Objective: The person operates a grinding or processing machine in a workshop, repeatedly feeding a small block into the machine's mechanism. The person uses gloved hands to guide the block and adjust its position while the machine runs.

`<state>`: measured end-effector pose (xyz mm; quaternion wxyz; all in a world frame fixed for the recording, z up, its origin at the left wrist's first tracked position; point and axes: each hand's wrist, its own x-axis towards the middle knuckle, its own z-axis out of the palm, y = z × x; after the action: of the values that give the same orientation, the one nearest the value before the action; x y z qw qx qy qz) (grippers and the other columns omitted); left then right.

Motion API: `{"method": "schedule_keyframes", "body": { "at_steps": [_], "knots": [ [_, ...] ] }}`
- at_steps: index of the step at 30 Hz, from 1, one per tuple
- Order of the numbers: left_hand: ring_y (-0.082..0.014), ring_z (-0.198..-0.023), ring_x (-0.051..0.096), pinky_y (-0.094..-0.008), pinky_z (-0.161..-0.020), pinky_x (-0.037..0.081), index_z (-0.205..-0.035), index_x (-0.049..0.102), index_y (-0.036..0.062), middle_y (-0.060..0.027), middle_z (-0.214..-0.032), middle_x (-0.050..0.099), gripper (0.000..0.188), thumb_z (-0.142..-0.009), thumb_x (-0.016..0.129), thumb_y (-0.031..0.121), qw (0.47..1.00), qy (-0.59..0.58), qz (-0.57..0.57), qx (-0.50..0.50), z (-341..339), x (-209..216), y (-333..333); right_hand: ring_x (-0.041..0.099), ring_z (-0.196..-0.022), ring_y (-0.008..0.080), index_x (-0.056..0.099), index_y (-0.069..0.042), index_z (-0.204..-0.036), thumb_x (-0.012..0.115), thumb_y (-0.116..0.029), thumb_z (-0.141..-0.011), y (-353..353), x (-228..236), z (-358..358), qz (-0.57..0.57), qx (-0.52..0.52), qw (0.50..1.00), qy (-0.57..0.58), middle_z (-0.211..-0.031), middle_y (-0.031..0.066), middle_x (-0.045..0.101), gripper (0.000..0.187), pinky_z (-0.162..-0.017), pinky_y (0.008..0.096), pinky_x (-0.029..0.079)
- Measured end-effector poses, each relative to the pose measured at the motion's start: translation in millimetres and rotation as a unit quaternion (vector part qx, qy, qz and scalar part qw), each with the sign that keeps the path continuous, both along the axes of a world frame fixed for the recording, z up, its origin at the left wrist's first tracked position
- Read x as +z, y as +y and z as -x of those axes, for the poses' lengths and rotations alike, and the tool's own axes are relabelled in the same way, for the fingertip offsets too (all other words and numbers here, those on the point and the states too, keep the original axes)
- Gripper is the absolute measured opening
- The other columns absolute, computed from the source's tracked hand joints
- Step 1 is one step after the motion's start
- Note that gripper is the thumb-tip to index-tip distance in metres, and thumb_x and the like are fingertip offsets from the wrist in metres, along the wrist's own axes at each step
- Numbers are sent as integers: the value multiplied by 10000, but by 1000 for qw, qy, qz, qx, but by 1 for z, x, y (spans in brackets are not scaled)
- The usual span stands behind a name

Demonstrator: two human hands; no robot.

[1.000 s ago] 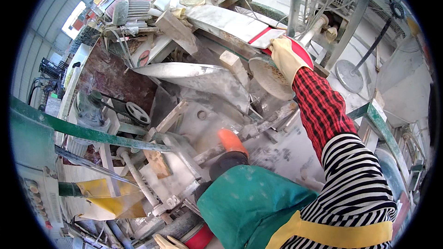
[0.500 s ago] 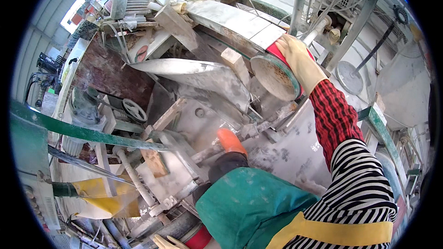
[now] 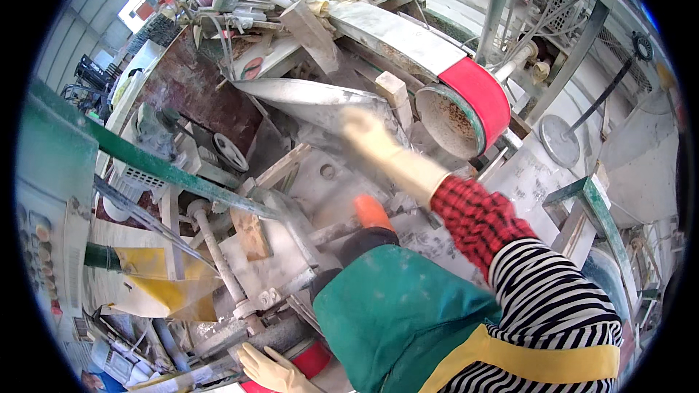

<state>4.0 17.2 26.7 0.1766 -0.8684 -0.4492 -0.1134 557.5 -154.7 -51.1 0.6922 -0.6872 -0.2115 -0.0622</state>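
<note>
My right hand (image 3: 378, 142), in a pale yellow rubber glove, is in the air over the gap beside a bent grey-white sheet (image 3: 313, 96). Motion smears its fingers, so whether it holds anything does not show. Just right of it, a belt machine's wheel end (image 3: 451, 120) carries a belt with a bright red stretch (image 3: 479, 98) and a long whitish stretch (image 3: 397, 33). My left hand (image 3: 273, 370), gloved alike, lies at the lower edge with its fingers apart. Beside it is a second red-banded roller (image 3: 312, 359); whether they touch is unclear.
A green metal bar (image 3: 164, 167) crosses on the left. A round-ended rod (image 3: 561, 138) and a green frame (image 3: 601, 207) stand on the right. Dusty wood blocks (image 3: 251, 234) lie near my orange-toed boot (image 3: 373, 212). Cluttered machinery and a handwheel (image 3: 230, 153) stand at the left.
My right hand has left the belt's wheel end and swung left, uncovering the red stretch. My left hand shows more fully at the bottom. The whole view has shifted a little.
</note>
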Motion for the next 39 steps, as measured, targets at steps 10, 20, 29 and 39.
{"method": "schedule_keyframes", "body": {
  "at_steps": [10, 20, 29, 39],
  "knots": [
    [-450, -1366, 513, -553, -1145, 384, -1458, 555, 13, -289, -1495, 536, 537, -987, 637, 258, 997, -12, 0, -71, -25, 0, -4, 661, -739, 188, 678, -48, -1232, 659, -195, -993, 179, -154, 151, -355, 314, 670, 572, -896, 69, 706, 282, -673, 340, 555],
    [-458, -1320, 571, -594, -1008, 475, -1379, 643, 71, -277, -1408, 613, 501, -993, 642, 391, 994, 37, -54, -92, -33, 13, -36, 674, -649, 185, 674, -93, -1288, 805, -214, -886, 190, -114, 185, -66, 170, 874, 451, -772, 89, 710, 440, -582, 352, 540],
    [-409, -1269, 613, -477, -1071, 496, -1351, 658, -2, -240, -1379, 640, 400, -1031, 651, 238, 978, 17, 130, -163, -8, 40, 3, 657, -665, 245, 705, -117, -944, 705, -257, -908, 212, -123, 192, -74, 236, 878, 410, -726, 93, 672, 144, -615, 414, 518],
    [-400, -1303, 597, -459, -1105, 482, -1387, 640, -5, -245, -1408, 622, 409, -1046, 629, 220, 942, -138, 223, -208, -52, 39, 10, 664, -674, 291, 737, -118, -912, 663, -234, -935, 229, -212, 120, -49, 67, 983, 166, -754, 100, 703, 139, -656, 452, 532]
  ]
}}
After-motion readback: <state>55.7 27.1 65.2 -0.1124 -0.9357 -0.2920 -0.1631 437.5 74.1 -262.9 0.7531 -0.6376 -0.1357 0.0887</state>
